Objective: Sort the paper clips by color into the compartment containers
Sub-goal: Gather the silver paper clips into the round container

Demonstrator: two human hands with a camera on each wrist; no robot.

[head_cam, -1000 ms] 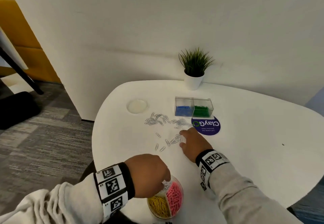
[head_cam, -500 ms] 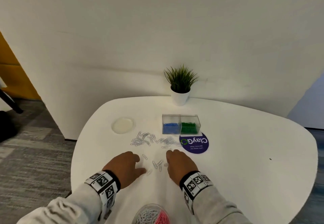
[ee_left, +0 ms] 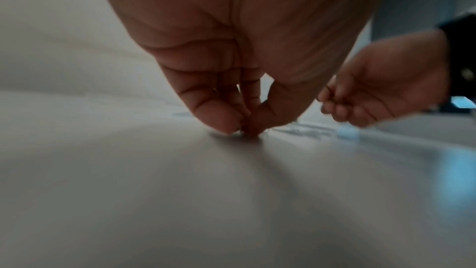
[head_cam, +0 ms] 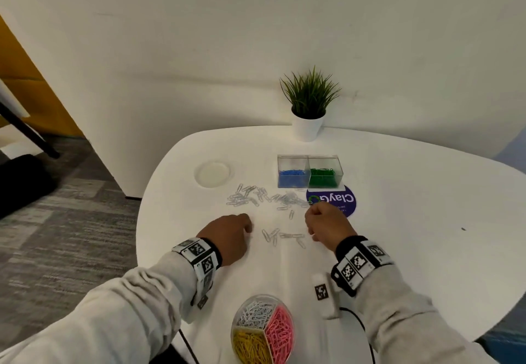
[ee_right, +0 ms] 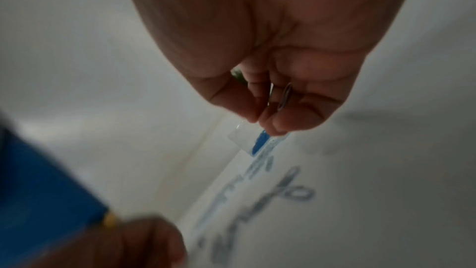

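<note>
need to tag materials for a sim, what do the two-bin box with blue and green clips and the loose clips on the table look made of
Two-bin box: looks like clear hard plastic, glossy; the clips show through its walls.
Loose clips: thin bent wire, pale silvery or white; bare or coated metal cannot be told.
Table: smooth white top, slight sheen; material unclear.

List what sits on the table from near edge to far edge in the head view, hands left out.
Round compartment container → few scattered white clips → larger spread of white clips → round white lid, about level with the clear box of blue and green clips → potted plant.
</note>
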